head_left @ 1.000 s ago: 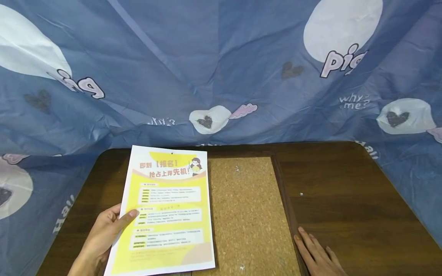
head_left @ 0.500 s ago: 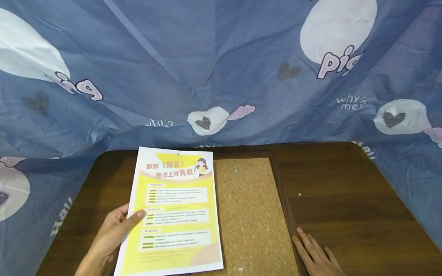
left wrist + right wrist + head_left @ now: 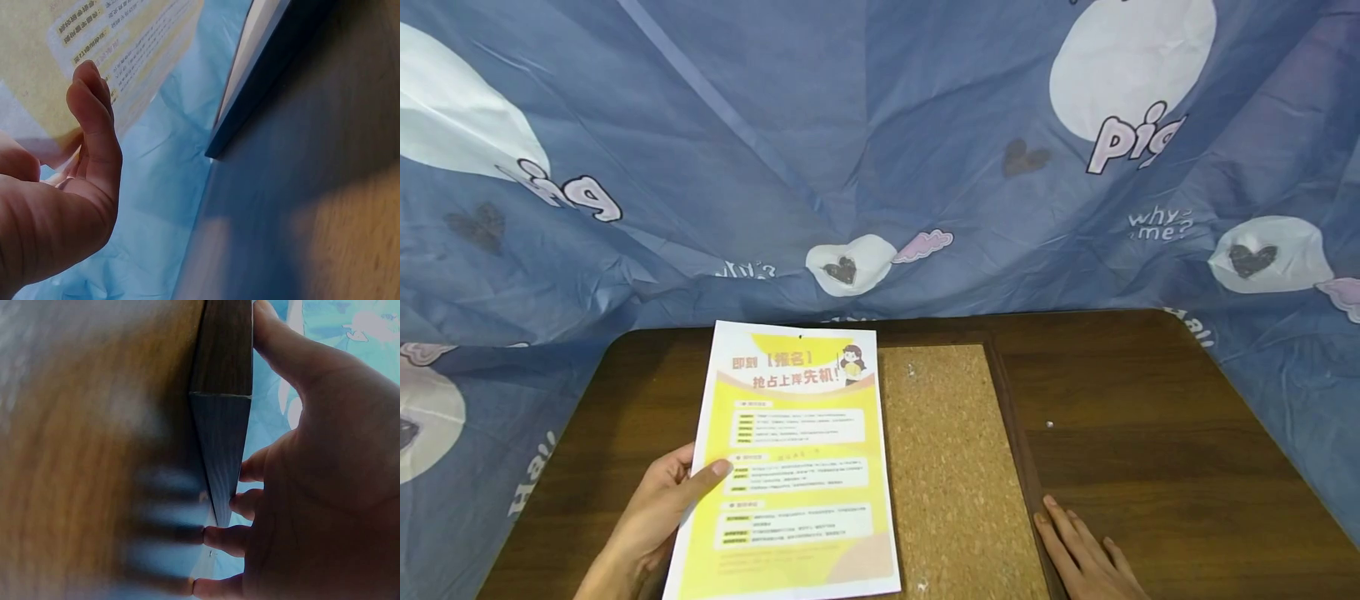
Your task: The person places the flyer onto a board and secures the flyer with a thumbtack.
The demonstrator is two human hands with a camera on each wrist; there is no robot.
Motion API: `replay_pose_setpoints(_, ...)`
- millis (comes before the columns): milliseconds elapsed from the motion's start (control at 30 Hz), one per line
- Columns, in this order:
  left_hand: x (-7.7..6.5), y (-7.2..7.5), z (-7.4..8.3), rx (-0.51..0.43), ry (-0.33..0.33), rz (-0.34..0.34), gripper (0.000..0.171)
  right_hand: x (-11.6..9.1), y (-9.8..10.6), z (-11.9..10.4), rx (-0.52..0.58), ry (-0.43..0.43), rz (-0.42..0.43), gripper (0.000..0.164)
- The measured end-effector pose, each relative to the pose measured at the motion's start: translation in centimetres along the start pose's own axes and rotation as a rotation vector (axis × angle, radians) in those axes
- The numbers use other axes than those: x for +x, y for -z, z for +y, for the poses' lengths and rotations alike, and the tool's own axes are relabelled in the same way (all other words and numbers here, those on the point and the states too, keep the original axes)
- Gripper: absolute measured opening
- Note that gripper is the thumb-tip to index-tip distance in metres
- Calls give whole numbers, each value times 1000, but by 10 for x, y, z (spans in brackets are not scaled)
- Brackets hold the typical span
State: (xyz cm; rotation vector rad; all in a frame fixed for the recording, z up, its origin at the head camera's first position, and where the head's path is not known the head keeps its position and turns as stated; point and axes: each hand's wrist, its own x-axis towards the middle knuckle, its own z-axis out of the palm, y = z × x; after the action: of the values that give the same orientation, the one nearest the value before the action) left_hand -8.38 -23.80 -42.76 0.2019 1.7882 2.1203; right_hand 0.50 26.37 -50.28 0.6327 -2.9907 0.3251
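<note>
A yellow and white printed flyer [image 3: 797, 467] hangs over the left part of a cork board [image 3: 955, 467] with a dark wood frame. My left hand [image 3: 658, 504] pinches the flyer's left edge, thumb on the printed face and fingers behind. From the left wrist view, the flyer [image 3: 134, 56] shows its back, print showing through, beside the left hand [image 3: 78, 181]. At the frame's right side, my right hand [image 3: 1086, 550] rests with fingers extended. In the right wrist view, the right hand [image 3: 331, 462] lies along the frame's corner [image 3: 222, 394], fingertips by the tabletop. The flyer hides the board's left side.
A small clear object [image 3: 1049, 424] lies on the dark wooden table [image 3: 1165, 417] right of the board. On the cork, small clear pieces [image 3: 912, 369] show near the top and bottom. A blue patterned cloth [image 3: 737, 150] hangs behind and around the table.
My left hand has carried the flyer a little to the right, covering more of the cork. The right hand stays at the frame's right side.
</note>
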Motion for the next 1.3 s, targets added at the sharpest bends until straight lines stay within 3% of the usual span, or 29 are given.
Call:
replay_pose_setpoints(267,6,-6,-2,42,5,7,41,0,0,2,20,11,-8,113)
replay_pose_setpoints(800,16,-15,-6,19,-11,-20,37,-1,0,4,36,23,-17,108)
replay_pose_setpoints(1300,25,-27,-9,-3,6,-48,42,0,4,7,85,7,-96,109)
